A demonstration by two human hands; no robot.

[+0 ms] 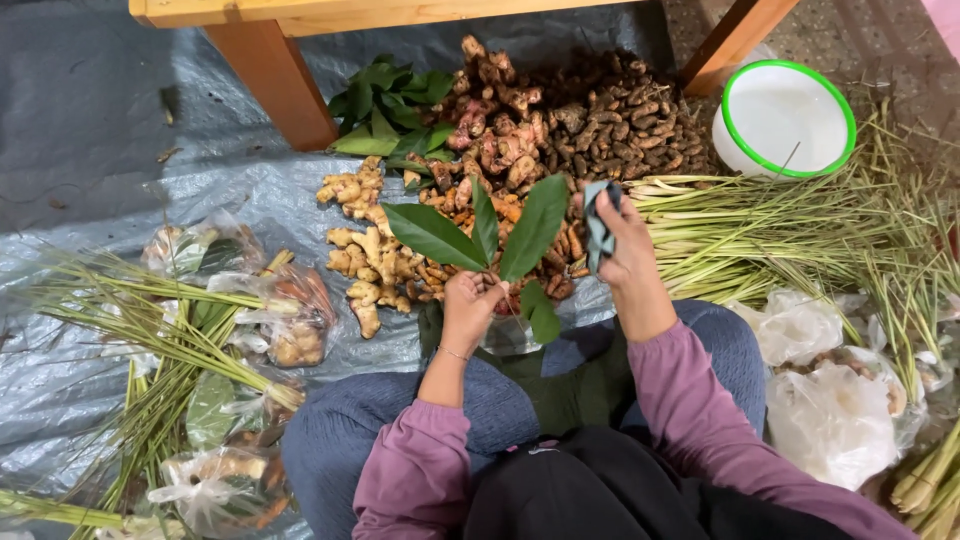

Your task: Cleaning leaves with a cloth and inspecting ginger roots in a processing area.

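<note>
Head view: a sprig of broad green leaves [487, 232] is pinched at its stem end by the left hand [470, 305], fingers closed about the stems. The leaves fan up and away from the grip, their long axes pointing toward the heap of roots [560, 125] beyond. Just to the right, at nearly the same height, a folded dark-and-pale strip [599, 222] is clasped upright in the closed right hand [630, 262]; what the strip is made of cannot be told. The strip stands near the rightmost leaf tip but apart from it. Both forearms are raised from the lap, wrists bent upward, the right hand slightly farther forward. Lemongrass stalks [760, 225] lie across the ground sheet [90, 130] to the right.
</note>
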